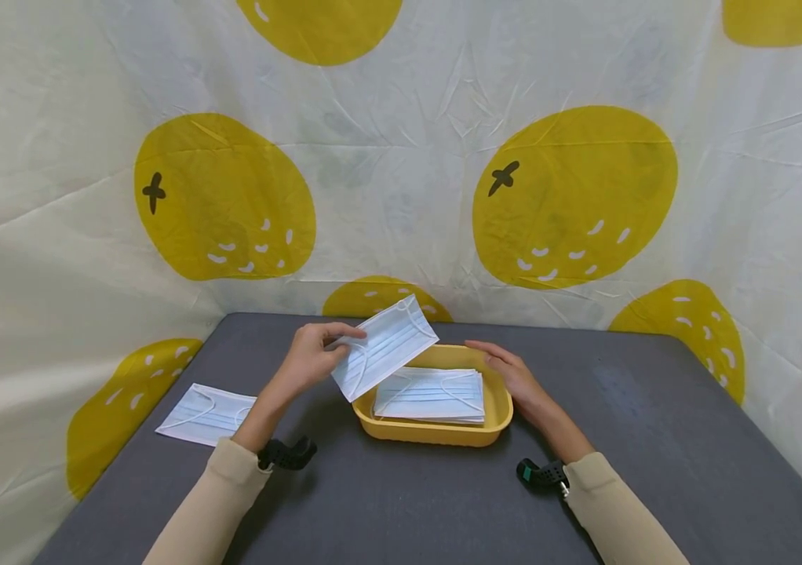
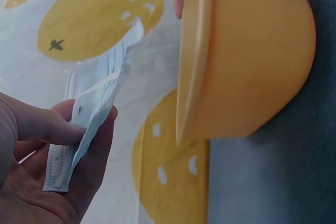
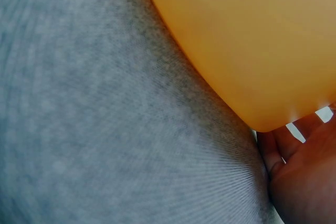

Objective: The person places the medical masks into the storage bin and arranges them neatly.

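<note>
Above the left rim of the yellow tray (image 1: 436, 433), our left hand (image 1: 311, 359) holds a face mask (image 1: 385, 346) tilted in the air, its far corner raised toward the backdrop. Our fingers (image 1: 344, 330) are curled round the mask's near-left edge, thumb on one face and the other fingers behind it; the left wrist view shows the same pinch from below, with the pleated mask (image 2: 89, 119) edge-on between thumb and fingers (image 2: 97, 145). Inside the tray lies a flat stack of masks (image 1: 431, 395), ear loops showing on the top one.

Our right hand (image 1: 514, 378) rests against the right side of the tray, fingers straight and relaxed along its rim, gripping nothing. From the right wrist view we see only the tray's orange-yellow wall (image 3: 247, 45) sitting on the grey table (image 3: 105, 129), with part of the palm touching it at the lower right.

Farther left on the table (image 1: 655, 439), well apart from the tray, a single spare mask (image 1: 206, 414) lies flat near the edge. Behind the table hangs a white cloth backdrop (image 1: 401, 157) printed with large yellow fruit shapes. Both our sleeves are beige, with a black strap at each wrist.
</note>
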The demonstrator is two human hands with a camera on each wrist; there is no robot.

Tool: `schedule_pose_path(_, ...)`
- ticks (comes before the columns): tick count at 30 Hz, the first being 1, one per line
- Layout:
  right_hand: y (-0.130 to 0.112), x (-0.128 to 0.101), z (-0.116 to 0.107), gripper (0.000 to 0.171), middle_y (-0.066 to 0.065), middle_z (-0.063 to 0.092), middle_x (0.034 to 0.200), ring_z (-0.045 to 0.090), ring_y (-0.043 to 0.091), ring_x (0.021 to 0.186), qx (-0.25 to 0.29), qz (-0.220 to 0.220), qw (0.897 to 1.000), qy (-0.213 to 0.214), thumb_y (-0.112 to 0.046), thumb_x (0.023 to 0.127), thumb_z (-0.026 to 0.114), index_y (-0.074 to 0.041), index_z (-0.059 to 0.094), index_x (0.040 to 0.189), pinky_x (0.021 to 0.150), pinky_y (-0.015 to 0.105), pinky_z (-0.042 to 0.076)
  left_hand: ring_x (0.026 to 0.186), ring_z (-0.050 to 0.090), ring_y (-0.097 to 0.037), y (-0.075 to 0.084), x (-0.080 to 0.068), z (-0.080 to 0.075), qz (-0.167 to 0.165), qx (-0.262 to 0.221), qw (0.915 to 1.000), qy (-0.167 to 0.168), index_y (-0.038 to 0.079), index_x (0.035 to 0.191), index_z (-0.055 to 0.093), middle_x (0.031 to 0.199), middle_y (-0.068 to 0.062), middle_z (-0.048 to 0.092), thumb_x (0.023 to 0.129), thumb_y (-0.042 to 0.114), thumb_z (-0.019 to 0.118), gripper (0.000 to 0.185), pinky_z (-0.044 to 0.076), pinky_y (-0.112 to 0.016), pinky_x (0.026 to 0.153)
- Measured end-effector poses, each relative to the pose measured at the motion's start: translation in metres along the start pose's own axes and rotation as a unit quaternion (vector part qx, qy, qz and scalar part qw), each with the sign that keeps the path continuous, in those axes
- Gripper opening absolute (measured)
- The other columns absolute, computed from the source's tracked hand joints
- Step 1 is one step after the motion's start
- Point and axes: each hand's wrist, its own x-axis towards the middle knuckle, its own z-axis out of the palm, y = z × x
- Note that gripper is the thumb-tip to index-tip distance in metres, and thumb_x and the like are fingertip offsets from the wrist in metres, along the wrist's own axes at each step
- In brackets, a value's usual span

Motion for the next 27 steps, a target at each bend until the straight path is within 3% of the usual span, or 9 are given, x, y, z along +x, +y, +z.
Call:
schedule_pose_path(2,0.001,0.000,0.000,0.044,0.017,0.045,0.160,0.055,0.024,0.135,0.000,-0.002,1.000,0.000,-0.023,0.113,0.041,-0.009,0.051,0.153,0.098,0.019,0.052,0.044,0.020,-0.010,0.001,-0.001,0.003,0.002,-0.009,0.9999,-0.007,0.013,0.113,0.081,0.123,-0.013,0.076,0.091,-0.004,0.059,0.035,0.042,-0.030,0.062)
schedule_pose_path(7,0.000,-0.002,0.001,0.044,0.018,0.045,0.160,0.049,0.037,0.141,0.005,-0.002,1.000,0.002,-0.022,0.112,0.041,-0.008,0.050,0.153,0.097,0.018,0.051,0.045,0.016,-0.009,0.005,-0.001,0.012,0.004,-0.015,0.9997,-0.017,0.013,0.113,0.081,0.124,-0.011,0.075,0.092,-0.004,0.060,0.034,0.040,-0.026,0.060)
schedule_pose_path(11,-0.001,-0.002,0.001,0.044,0.020,0.045,0.159,0.049,0.039,0.140,0.013,-0.003,1.000,0.006,-0.020,0.112,0.041,-0.006,0.050,0.153,0.096,0.019,0.053,0.053,0.039,-0.010,0.006,0.002,0.020,0.020,-0.013,0.9995,-0.022,0.014,0.111,0.082,0.122,-0.009,0.077,0.092,-0.005,0.061,0.034,0.046,-0.029,0.070)
schedule_pose_path(13,-0.001,-0.002,0.002,0.044,0.021,0.045,0.159,0.051,0.039,0.138,0.017,-0.006,1.000,0.006,-0.019,0.112,0.041,-0.005,0.049,0.153,0.095,0.019,0.054,0.068,0.054,-0.011,0.005,0.003,0.025,0.031,-0.014,0.9991,-0.025,0.013,0.110,0.082,0.120,-0.008,0.077,0.092,-0.006,0.061,0.033,0.048,-0.032,0.079)
schedule_pose_path(16,-0.001,-0.001,0.003,0.044,0.022,0.045,0.158,0.053,0.037,0.137,0.024,-0.008,1.000,0.002,-0.018,0.112,0.041,-0.004,0.049,0.153,0.095,0.020,0.054,0.077,0.058,-0.010,0.005,0.005,0.031,0.042,-0.019,0.9983,-0.036,0.012,0.109,0.082,0.118,-0.009,0.078,0.091,-0.008,0.061,0.034,0.048,-0.034,0.080)
schedule_pose_path(20,-0.001,0.000,0.005,0.044,0.021,0.045,0.159,0.056,0.024,0.134,0.022,-0.006,1.000,0.001,-0.019,0.112,0.041,-0.005,0.050,0.153,0.096,0.019,0.053,0.053,0.035,-0.008,0.005,0.011,0.037,0.037,-0.017,0.9969,-0.067,0.014,0.111,0.081,0.122,-0.010,0.076,0.091,-0.008,0.059,0.037,0.043,-0.027,0.067)
schedule_pose_path(22,-0.001,0.001,0.006,0.044,0.020,0.045,0.159,0.057,0.016,0.129,0.017,-0.006,1.000,0.003,-0.019,0.112,0.041,-0.005,0.050,0.152,0.096,0.018,0.053,0.052,0.025,-0.010,0.005,0.014,0.039,0.030,-0.015,0.9957,-0.086,0.015,0.112,0.081,0.125,-0.010,0.075,0.092,-0.007,0.057,0.038,0.038,-0.026,0.061)
schedule_pose_path(25,-0.002,0.002,0.008,0.044,0.020,0.044,0.159,0.057,0.009,0.125,0.009,-0.002,1.000,0.010,-0.018,0.112,0.041,-0.004,0.049,0.153,0.096,0.018,0.052,0.064,0.045,-0.012,0.005,0.019,0.040,0.020,-0.017,0.9933,-0.113,0.017,0.112,0.081,0.127,-0.009,0.074,0.093,-0.006,0.057,0.038,0.042,-0.028,0.066)
schedule_pose_path(27,-0.002,0.003,0.010,0.045,0.021,0.043,0.160,0.057,0.011,0.127,0.004,0.002,1.000,0.014,-0.017,0.111,0.040,-0.003,0.047,0.154,0.097,0.020,0.052,0.089,0.061,-0.017,0.005,0.022,0.041,0.016,-0.021,0.9912,-0.130,0.017,0.113,0.081,0.127,-0.007,0.074,0.093,-0.006,0.058,0.038,0.048,-0.032,0.077)
